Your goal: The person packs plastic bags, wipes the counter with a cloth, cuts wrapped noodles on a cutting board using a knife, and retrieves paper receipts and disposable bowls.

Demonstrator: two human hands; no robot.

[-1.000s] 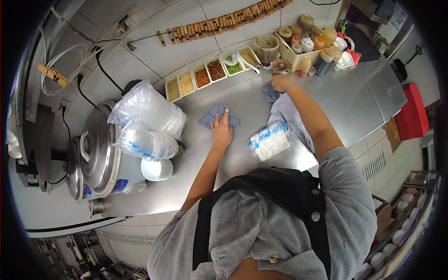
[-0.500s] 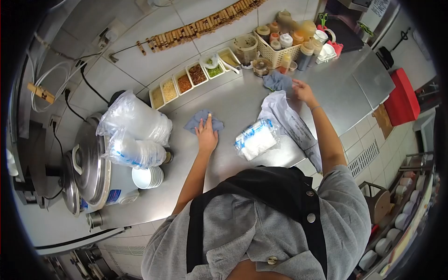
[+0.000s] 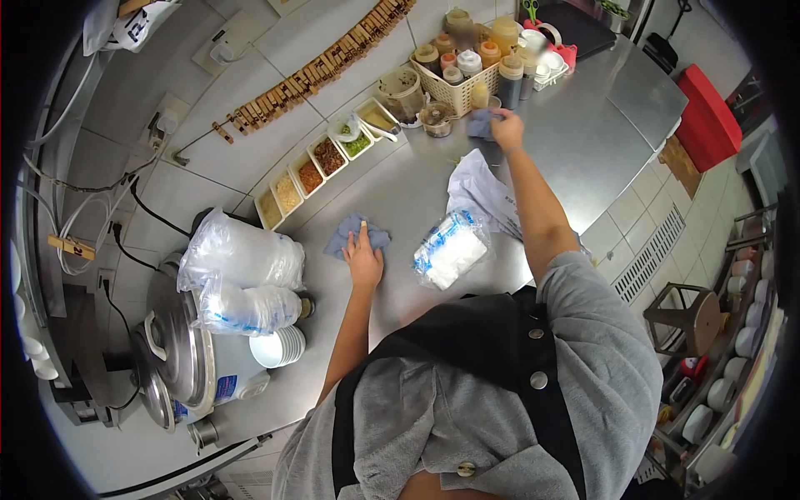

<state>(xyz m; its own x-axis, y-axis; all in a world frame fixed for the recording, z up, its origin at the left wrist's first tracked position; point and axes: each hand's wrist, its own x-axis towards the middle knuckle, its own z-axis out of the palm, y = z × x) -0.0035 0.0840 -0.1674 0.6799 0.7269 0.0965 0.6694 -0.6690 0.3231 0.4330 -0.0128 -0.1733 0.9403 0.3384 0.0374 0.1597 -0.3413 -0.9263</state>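
Under the fingers of my left hand [image 3: 365, 260], a blue-grey cloth [image 3: 343, 235] lies on the steel counter [image 3: 400, 185]; those fingers are spread flat. At the back, beside the bottles, my right hand [image 3: 507, 130] has its fingers closed on a second blue-grey cloth [image 3: 481, 124]. Between my arms are a clear plastic pack of white items with blue print [image 3: 452, 252] and a crumpled white bag [image 3: 475, 185], partly behind my right forearm.
White trays of toppings [image 3: 310, 176] line the wall. A basket of bottles [image 3: 463, 93] stands at the back beside a small tub [image 3: 437, 119]. Bagged cups [image 3: 242, 254], stacked white bowls [image 3: 279, 346] and a large lidded pot [image 3: 179, 350] are at the left.
My right hand has gone from beside the second cloth to gripping it, and the cloth is now bunched near the bottles. My left hand stays on its cloth. The view has shifted and turned.
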